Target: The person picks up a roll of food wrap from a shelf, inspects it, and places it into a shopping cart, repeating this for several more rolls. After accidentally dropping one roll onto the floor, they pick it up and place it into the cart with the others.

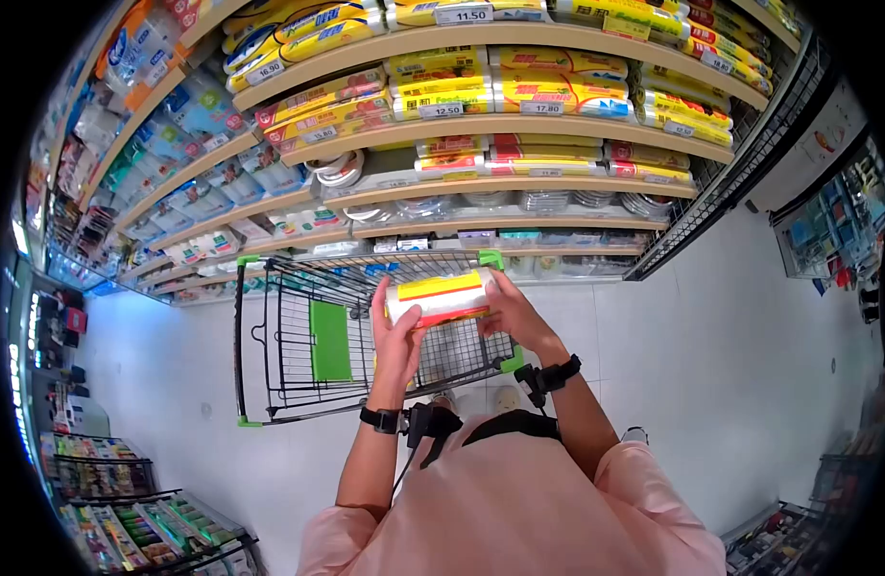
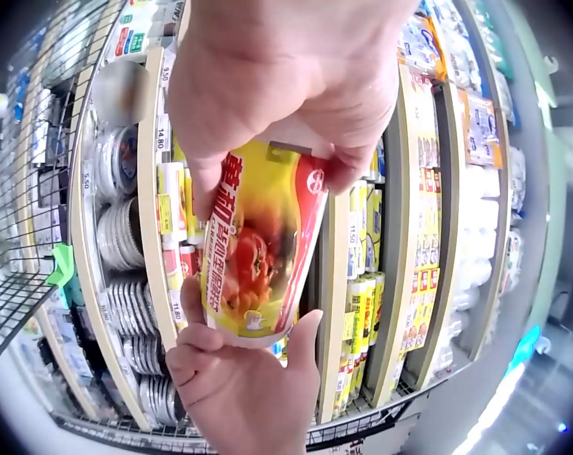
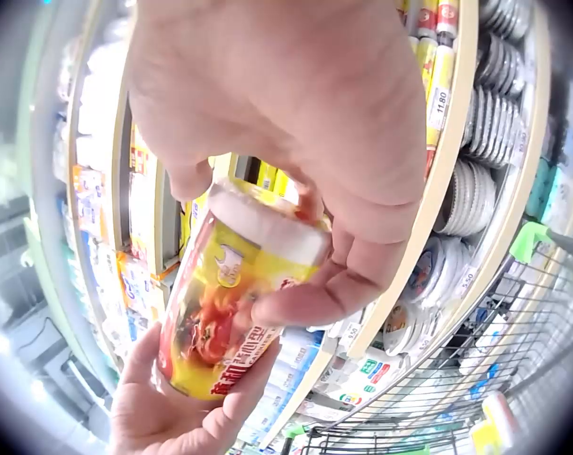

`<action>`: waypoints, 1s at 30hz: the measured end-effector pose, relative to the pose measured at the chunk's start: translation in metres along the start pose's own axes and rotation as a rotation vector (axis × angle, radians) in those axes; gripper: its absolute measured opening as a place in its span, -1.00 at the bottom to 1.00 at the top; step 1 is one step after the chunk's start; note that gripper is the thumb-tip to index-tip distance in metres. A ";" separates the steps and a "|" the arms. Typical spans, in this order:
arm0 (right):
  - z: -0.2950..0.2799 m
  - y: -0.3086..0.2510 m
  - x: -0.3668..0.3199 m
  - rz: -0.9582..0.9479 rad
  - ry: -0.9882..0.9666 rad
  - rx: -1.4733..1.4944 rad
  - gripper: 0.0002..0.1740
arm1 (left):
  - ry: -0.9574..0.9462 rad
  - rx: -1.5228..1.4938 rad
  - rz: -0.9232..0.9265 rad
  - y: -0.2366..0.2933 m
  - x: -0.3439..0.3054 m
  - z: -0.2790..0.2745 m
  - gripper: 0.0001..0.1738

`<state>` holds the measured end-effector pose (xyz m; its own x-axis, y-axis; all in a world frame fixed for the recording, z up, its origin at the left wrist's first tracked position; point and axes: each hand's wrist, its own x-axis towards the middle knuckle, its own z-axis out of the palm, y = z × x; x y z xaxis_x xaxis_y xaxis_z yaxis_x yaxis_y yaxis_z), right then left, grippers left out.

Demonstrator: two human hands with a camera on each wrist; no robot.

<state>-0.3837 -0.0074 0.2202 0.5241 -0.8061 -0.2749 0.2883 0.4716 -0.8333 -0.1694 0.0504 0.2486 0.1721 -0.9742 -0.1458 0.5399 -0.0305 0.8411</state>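
A roll of plastic food bags (image 1: 441, 296), wrapped in a yellow and red label with tomatoes on it, is held level above the shopping cart. My left hand (image 1: 396, 344) grips its left end, thumb across the near side. At the right end, my right hand (image 1: 521, 317) holds the roll between thumb and fingers. The tomato picture on the roll (image 2: 256, 261) faces the left wrist camera. In the right wrist view, a fingertip of the right hand (image 3: 296, 123) lies against the label, near the roll's white end.
The black wire cart (image 1: 279, 370) with green corners stands just ahead, against the lower shelves. A yellow and white package (image 3: 495, 422) lies in it. Shelves of yellow bag rolls (image 1: 558, 91) rise in front, with foil trays (image 2: 130, 232) lower down. Pale floor (image 1: 644, 374) extends right.
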 end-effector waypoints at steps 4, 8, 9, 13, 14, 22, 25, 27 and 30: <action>-0.016 0.007 -0.008 -0.092 0.023 0.177 -0.39 | -0.129 0.098 -0.127 0.002 -0.014 0.013 -0.28; -0.020 0.000 -0.025 -0.289 -0.017 -0.172 -0.27 | -0.129 0.038 -0.272 0.006 -0.006 0.011 -0.35; -0.018 -0.001 -0.031 -0.312 -0.024 -0.180 -0.25 | -0.093 0.064 -0.278 0.007 -0.005 0.013 -0.37; -0.016 -0.009 -0.039 -0.305 0.016 -0.108 -0.25 | -0.097 0.076 -0.159 0.001 -0.005 0.015 -0.41; -0.020 -0.011 -0.039 -0.238 0.024 -0.017 -0.24 | -0.095 0.070 -0.131 -0.003 -0.005 0.014 -0.41; -0.032 -0.006 -0.037 -0.135 0.010 0.175 -0.21 | -0.209 0.111 0.072 -0.005 -0.016 0.031 -0.16; -0.027 -0.011 -0.039 -0.310 -0.095 0.039 -0.23 | -0.120 0.015 -0.032 -0.008 -0.017 0.023 -0.24; -0.023 -0.014 -0.038 -0.365 -0.149 0.039 -0.19 | -0.059 -0.051 -0.132 -0.007 -0.009 0.022 -0.32; -0.019 -0.016 -0.036 -0.484 -0.188 -0.020 -0.13 | -0.038 0.019 -0.121 0.008 -0.019 0.036 -0.41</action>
<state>-0.4229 0.0072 0.2342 0.4701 -0.8510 0.2341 0.5189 0.0519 -0.8532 -0.1981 0.0608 0.2767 0.0745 -0.9709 -0.2275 0.5387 -0.1528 0.8285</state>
